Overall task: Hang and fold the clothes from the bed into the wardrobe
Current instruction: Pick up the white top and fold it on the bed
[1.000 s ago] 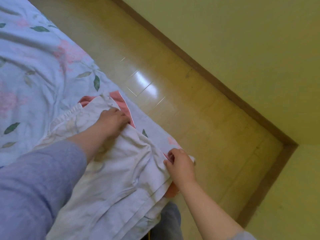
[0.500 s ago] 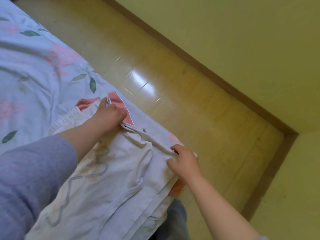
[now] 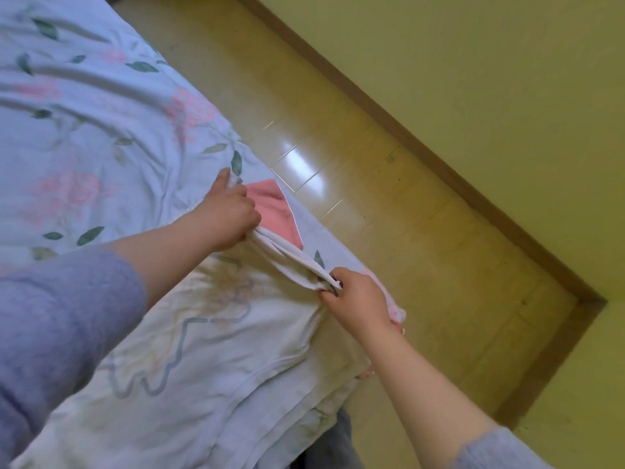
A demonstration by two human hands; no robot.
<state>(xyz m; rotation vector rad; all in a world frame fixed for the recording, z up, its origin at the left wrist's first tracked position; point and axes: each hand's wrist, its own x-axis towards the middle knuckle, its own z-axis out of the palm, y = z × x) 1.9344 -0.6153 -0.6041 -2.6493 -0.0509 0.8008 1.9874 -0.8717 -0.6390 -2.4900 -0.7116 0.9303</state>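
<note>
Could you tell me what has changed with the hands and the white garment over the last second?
Both hands went from resting flat on the white garment to gripping its far edge. The left hand and the right hand now pinch that edge, bunched into a taut band and lifted off the bed. More of the pink cloth underneath shows. The rest of the garment still lies on the bed.

white garment = soft matt cotton-looking cloth w/ a faded print, creased. pink piece under it looks matt, fleecy-ish fabric. bedsheet is thin floral cloth, wrinkled, no sheen. floor is glossy wood-look, shiny glare patch. wall matt painted, skirting dull brown. sleeves = fuzzy knit
</note>
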